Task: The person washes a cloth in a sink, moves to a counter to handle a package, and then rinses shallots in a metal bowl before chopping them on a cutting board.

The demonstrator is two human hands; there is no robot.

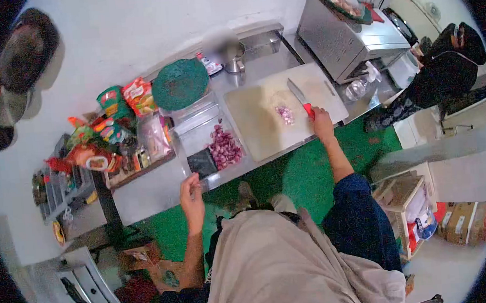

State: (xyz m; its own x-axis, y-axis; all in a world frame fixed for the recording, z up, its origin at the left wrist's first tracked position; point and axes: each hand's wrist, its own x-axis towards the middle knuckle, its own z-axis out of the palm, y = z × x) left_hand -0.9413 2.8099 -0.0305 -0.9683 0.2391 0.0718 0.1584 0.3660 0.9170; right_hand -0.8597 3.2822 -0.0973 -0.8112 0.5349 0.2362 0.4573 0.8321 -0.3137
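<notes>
My right hand (322, 124) is closed round the red handle of a knife (299, 93), whose blade rests over the white cutting board (257, 116). Beside the blade lies a small heap of chopped red onion (285, 115). Near the counter's front edge, my left hand (190, 190) is raised with its fingers partly bent; whether anything is between them is too small to tell. Just beyond it stands a clear container (194, 137) with chopped purple onion (225, 148) and a dark flat piece (202, 163) in it.
Food packets (139, 97) and a green round lid (180, 84) stand at the back left. A metal cup (235, 59) is behind the board. At right are a steel appliance (336, 35), a clear bottle (357, 89) and another person's dark sleeve (438, 81).
</notes>
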